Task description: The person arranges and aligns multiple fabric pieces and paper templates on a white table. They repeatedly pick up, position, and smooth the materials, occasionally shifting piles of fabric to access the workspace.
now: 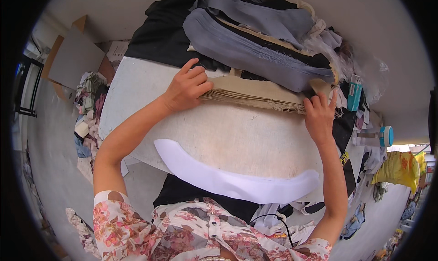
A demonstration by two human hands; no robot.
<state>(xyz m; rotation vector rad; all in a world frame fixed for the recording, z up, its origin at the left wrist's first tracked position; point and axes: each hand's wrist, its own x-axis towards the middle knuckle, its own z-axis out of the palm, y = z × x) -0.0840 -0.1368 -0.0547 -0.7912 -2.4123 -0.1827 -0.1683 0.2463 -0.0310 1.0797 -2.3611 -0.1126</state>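
A stack of curved beige fabric pieces lies across the white table, its near edge fanned into thin layers with frayed threads at the right. My left hand is closed on the stack's left end, index finger raised. At the right end, my right hand grips the corner, where a beige flap is turned up. Closer to my body lies a curved white strip, touched by neither hand. Just beyond the beige stack rests a thick stack of grey-blue fabric pieces.
Black cloth covers the table's far left. More grey-blue fabric is piled at the back. To the right are a teal box, clear plastic and a teal-capped container. Fabric scraps are heaped beyond the left edge.
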